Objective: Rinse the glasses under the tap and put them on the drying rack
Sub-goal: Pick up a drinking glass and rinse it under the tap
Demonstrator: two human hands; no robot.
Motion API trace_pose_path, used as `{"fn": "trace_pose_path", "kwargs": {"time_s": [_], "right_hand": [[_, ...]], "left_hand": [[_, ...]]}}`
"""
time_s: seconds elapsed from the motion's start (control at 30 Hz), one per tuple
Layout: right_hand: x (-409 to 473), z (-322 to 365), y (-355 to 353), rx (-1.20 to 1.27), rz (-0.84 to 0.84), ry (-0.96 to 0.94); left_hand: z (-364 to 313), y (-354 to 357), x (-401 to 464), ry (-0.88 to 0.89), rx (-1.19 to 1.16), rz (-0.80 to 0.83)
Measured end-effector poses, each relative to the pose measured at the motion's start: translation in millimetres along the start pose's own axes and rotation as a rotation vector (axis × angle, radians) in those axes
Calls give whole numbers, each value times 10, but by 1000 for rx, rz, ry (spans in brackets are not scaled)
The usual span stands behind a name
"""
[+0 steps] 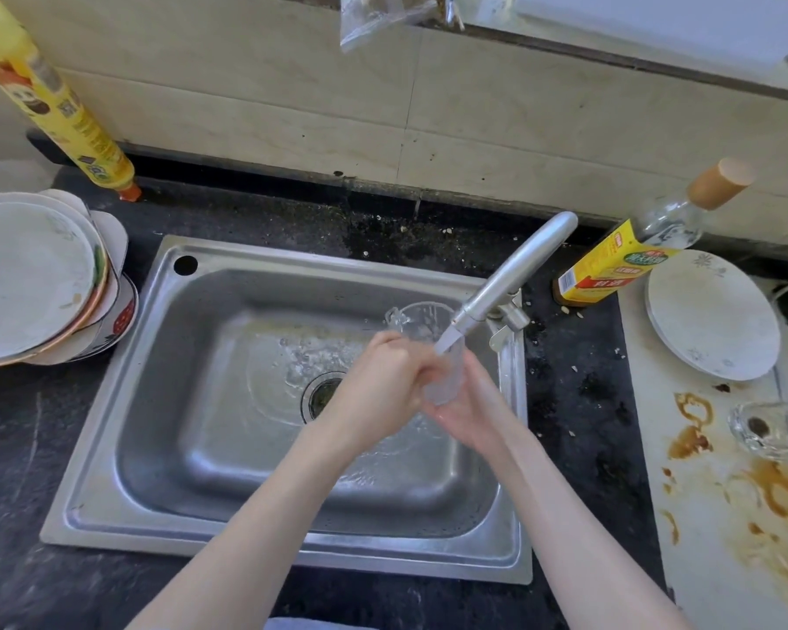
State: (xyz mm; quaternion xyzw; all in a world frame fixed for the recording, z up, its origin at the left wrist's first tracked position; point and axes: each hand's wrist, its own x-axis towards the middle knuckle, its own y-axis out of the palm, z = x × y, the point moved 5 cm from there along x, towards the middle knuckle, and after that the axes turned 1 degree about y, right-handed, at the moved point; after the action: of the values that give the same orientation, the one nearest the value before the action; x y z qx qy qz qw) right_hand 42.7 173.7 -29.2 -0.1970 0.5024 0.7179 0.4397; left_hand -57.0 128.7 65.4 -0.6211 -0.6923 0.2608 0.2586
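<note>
Both my left hand [383, 379] and right hand [469, 402] grip the wet glass [444, 379] under the tap [515, 270]; slippery, fragile, best held around its body.

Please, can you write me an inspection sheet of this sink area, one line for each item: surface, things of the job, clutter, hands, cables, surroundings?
Surface: dark speckled counter with crumbs; pale board at right has brown stains.
Job's things: one glass held under the running tap; a second glass stands in the sink behind it; another glass lies on the board. No drying rack seen.
Clutter: stacked plates at left, white plate at right, sauce bottle, yellow bottle.
Hands: left hand grips the glass; right hand supports it from below.
Cables: nothing seen.
Surroundings: beige tiled wall, window ledge with plastic bag.
</note>
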Motion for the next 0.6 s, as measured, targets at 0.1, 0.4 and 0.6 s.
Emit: {"fn": "trace_pose_path", "kwargs": {"time_s": [0.1, 0.4, 0.6], "right_hand": [[12, -2, 51, 174, -1, -10], [12, 178, -243, 145, -336, -39], [3, 360, -450, 266, -422, -101]], "left_hand": [[-9, 31, -63, 148, 202, -45], [-29, 125, -208, 269, 252, -300], [12, 168, -248, 225, 295, -236]]}}
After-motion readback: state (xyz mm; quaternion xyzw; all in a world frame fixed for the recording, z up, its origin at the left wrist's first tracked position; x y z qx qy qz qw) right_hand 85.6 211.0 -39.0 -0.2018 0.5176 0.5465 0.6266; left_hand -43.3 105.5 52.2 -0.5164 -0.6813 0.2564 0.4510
